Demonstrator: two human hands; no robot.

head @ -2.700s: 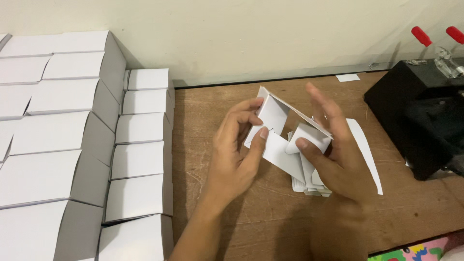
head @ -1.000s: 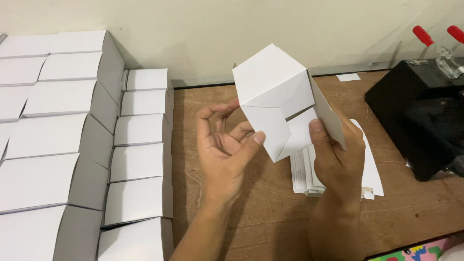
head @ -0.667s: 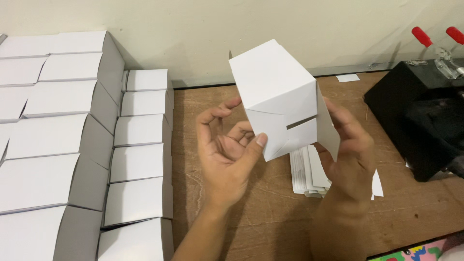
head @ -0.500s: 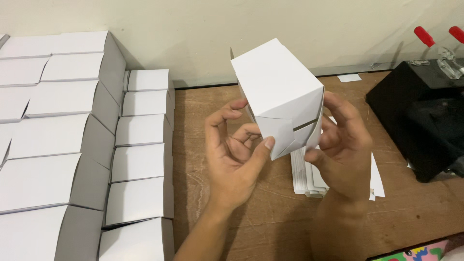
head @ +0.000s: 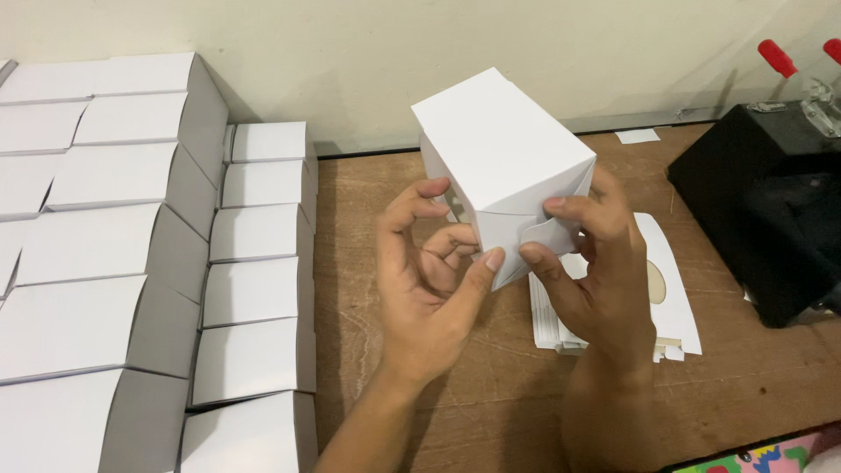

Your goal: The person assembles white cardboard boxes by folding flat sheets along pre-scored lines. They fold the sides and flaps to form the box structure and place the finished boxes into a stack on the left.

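Both your hands are clamped on the white box, held up over the worktop. Brace its side with the left hand while your right hand eases the curved tab squarely into its slot, without creasing the card

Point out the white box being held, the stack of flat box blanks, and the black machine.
white box [head: 499, 140]: head view, on its top panel.
stack of flat box blanks [head: 674, 302]: head view, on the top sheet.
black machine [head: 771, 210]: head view, on its top face.
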